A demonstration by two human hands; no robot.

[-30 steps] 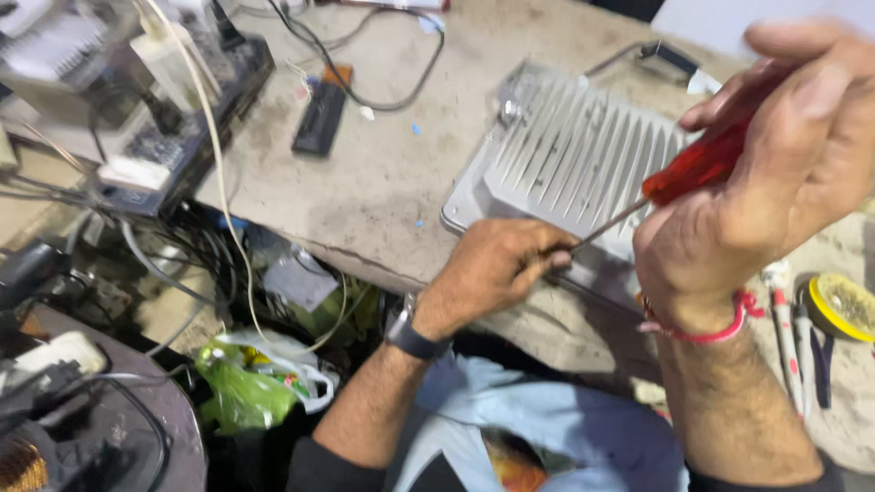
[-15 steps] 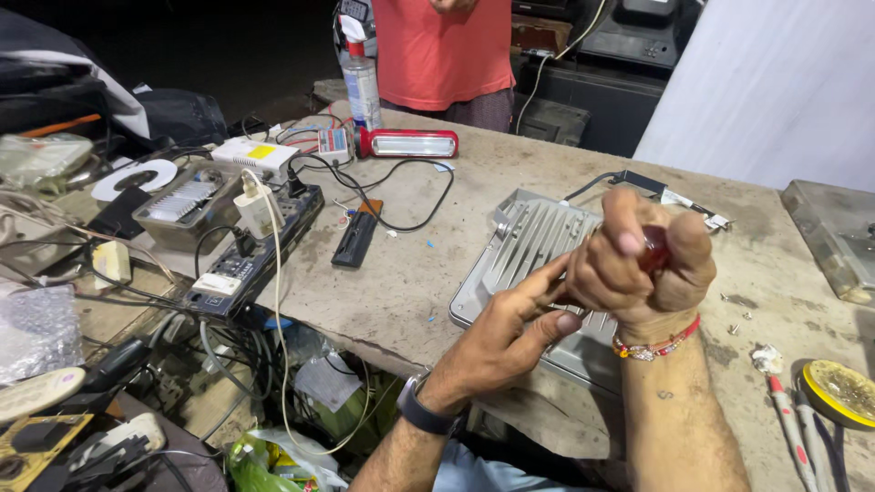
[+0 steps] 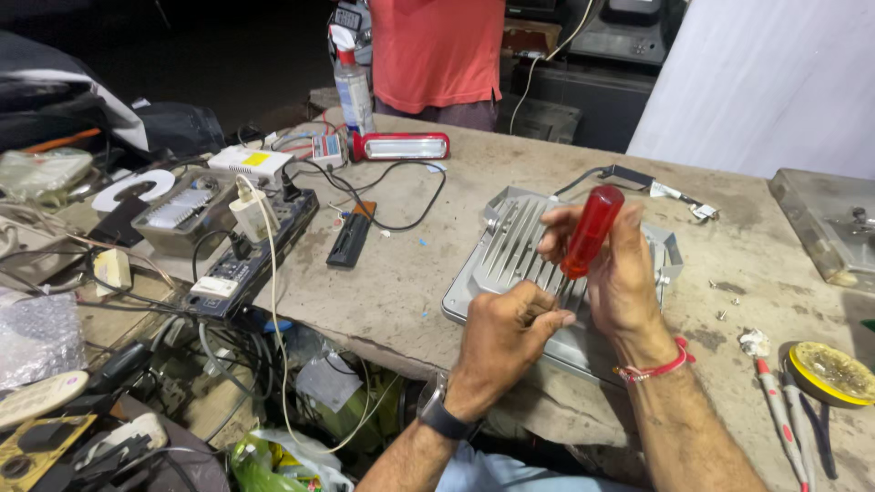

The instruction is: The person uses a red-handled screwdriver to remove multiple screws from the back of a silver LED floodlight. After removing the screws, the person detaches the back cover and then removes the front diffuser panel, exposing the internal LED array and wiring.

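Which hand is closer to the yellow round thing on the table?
The right hand. It holds the red screwdriver above the grey finned metal housing, on the side toward the yellow round tin. The left hand rests on the housing's near edge, farther away.

We get decent even light over the workbench [image 3: 392, 273], seemingly from above and the right, where the white sheet [image 3: 775, 82] looks brightest. The top left corner falls off to near black. Shadows are soft, focus is sharp mid-frame, and the edges bend a bit wide-angle.
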